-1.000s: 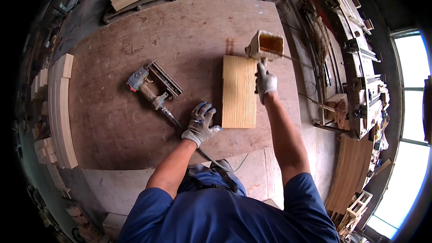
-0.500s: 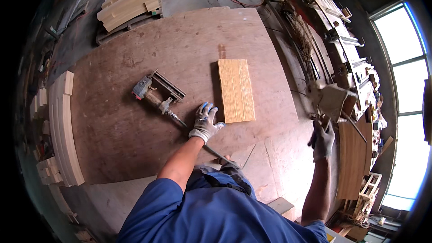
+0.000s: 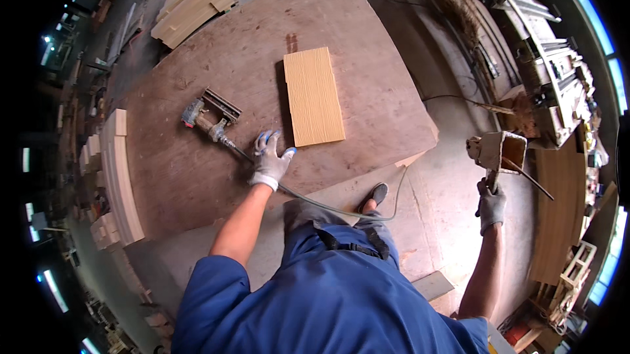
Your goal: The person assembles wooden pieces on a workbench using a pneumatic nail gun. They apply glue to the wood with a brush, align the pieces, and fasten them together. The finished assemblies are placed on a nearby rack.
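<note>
A flat tan board (image 3: 315, 97) with fine wavy ridges lies on the large brown plywood tabletop (image 3: 374, 72). My left hand (image 3: 270, 156), in a grey glove with blue-stained fingertips, is open beside the board's near left corner. Its fingers are spread, and the thumb reaches toward that corner; whether it touches cannot be told. Out to the right, off the table, my gloved right hand (image 3: 491, 204) is closed round the handle of a stained, square-mouthed pot (image 3: 499, 150). A thin dark stick (image 3: 528, 178) pokes out of the pot. What the pot contains is hidden.
Left of the board lies a nail gun (image 3: 211, 118), its air hose (image 3: 308, 201) running under my left wrist and off the near edge. Curved wooden pieces (image 3: 126, 177) line the left side. More planks (image 3: 190, 6) are stacked far left; a cluttered rack (image 3: 538, 45) stands right.
My right hand has carried the pot a little outward to the right. The view has shifted, and my left hand stays near the board's corner.
</note>
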A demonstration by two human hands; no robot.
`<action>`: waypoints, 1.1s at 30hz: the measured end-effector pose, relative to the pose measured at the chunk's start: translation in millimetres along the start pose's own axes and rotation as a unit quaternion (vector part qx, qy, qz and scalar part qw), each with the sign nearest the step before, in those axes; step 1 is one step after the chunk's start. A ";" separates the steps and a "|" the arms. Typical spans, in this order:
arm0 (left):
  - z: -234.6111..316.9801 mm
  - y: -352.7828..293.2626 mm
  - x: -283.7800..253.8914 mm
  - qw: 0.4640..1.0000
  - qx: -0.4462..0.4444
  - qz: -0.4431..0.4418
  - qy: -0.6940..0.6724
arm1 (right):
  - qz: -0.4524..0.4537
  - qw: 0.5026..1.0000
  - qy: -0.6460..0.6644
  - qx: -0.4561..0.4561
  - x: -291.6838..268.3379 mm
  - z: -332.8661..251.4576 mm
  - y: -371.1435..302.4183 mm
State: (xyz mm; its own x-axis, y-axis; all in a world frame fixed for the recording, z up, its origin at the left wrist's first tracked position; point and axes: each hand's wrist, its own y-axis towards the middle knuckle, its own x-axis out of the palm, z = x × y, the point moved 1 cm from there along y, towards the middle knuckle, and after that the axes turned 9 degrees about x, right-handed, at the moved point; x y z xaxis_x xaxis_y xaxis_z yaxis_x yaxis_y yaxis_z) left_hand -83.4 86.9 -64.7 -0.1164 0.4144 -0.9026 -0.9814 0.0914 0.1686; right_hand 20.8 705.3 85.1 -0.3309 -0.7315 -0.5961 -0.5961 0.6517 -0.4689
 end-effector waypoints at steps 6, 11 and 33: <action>123.5 -70.3 15.3 0.995 0.095 -0.041 0.006 | -0.048 0.998 0.024 0.036 -15.2 34.3 67.0; 226.8 -33.0 75.2 0.965 0.233 -0.107 -0.050 | -0.007 1.000 -0.017 0.024 2.0 58.5 103.0; 284.7 74.1 137.8 0.931 0.304 -0.203 -0.005 | -0.120 0.976 -0.176 -0.034 217.6 50.2 253.5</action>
State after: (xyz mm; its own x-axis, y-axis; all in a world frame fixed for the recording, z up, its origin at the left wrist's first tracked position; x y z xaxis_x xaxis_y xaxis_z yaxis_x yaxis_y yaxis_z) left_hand -128.8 408.6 -63.8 0.2495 0.2413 -0.9378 -0.6756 0.7372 0.0099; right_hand -165.6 721.3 -196.2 0.0893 -0.7398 -0.6669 -0.6770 0.4460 -0.5854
